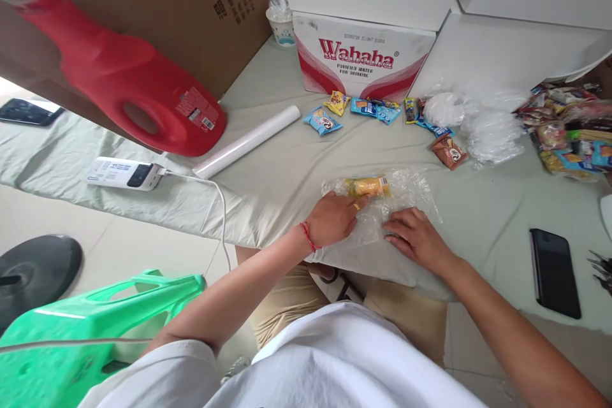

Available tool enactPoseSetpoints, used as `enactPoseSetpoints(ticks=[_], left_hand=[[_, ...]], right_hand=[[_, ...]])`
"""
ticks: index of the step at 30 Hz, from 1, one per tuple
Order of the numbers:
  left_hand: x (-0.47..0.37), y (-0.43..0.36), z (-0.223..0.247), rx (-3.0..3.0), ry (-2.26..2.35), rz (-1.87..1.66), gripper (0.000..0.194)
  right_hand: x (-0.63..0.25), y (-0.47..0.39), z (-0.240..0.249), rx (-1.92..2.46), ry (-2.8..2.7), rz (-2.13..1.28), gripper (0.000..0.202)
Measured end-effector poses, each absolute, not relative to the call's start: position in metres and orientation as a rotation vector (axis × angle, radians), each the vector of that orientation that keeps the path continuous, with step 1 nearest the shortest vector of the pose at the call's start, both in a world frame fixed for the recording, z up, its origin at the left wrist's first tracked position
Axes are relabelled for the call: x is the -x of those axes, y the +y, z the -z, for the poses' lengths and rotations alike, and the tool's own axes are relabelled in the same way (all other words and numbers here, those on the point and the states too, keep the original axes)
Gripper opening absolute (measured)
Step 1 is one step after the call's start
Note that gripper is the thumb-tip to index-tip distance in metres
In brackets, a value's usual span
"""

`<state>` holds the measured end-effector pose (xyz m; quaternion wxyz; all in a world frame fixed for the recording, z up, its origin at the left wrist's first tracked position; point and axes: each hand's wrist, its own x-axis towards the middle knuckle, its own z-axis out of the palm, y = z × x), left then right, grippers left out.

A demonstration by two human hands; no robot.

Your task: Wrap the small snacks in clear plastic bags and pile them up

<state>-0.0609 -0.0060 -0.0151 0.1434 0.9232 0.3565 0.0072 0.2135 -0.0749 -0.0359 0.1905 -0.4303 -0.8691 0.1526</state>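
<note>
A small snack cake in a yellow wrapper lies on a clear plastic bag spread flat near the table's front edge. My left hand, with a red cord on its wrist, rests on the bag's left part. Its index finger is stretched out to the near side of the cake, and its other fingers are partly curled. To the right, my right hand lies palm down with its fingers apart on the bag's near right edge, holding nothing.
Wrapped snacks and clumped clear plastic bags lie behind. A white roll, red jug and power bank are at left. A black phone lies right; a Wahaha carton stands behind.
</note>
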Motion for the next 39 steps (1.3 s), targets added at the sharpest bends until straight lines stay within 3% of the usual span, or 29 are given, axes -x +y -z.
enactPoseSetpoints(ticks=[4, 13, 21, 27, 31, 33, 35, 39], left_hand=[[0.052, -0.005, 0.008, -2.632, 1.14, 0.159, 0.054], [0.046, 0.001, -0.005, -2.513, 1.23, 0.173, 0.051], [0.051, -0.002, -0.006, -2.53, 1.244, 0.154, 0.051], [0.054, -0.005, -0.002, -2.496, 1.242, 0.161, 0.052], [0.053, -0.004, -0.003, -2.494, 1.228, 0.174, 0.052], [0.053, -0.004, -0.004, -2.495, 1.231, 0.188, 0.051], [0.053, -0.003, -0.005, -2.494, 1.232, 0.197, 0.051], [0.052, -0.003, -0.006, -2.488, 1.228, 0.201, 0.051]], right_hand=[[-0.204, -0.075, 0.044, 1.215, -2.367, -0.285, 0.02], [-0.185, -0.014, -0.009, 1.277, -2.227, -0.417, 0.029], [-0.155, 0.052, 0.011, 1.486, -2.358, -0.389, 0.029], [-0.182, 0.04, -0.015, 1.14, -2.297, -0.558, 0.027], [-0.213, 0.005, -0.03, 0.974, -2.483, -0.554, 0.067], [-0.219, -0.009, -0.023, 1.008, -2.536, -0.442, 0.077], [-0.217, -0.016, -0.01, 1.034, -2.508, -0.299, 0.069], [-0.2, -0.006, 0.004, 0.949, -2.387, -0.191, 0.019]])
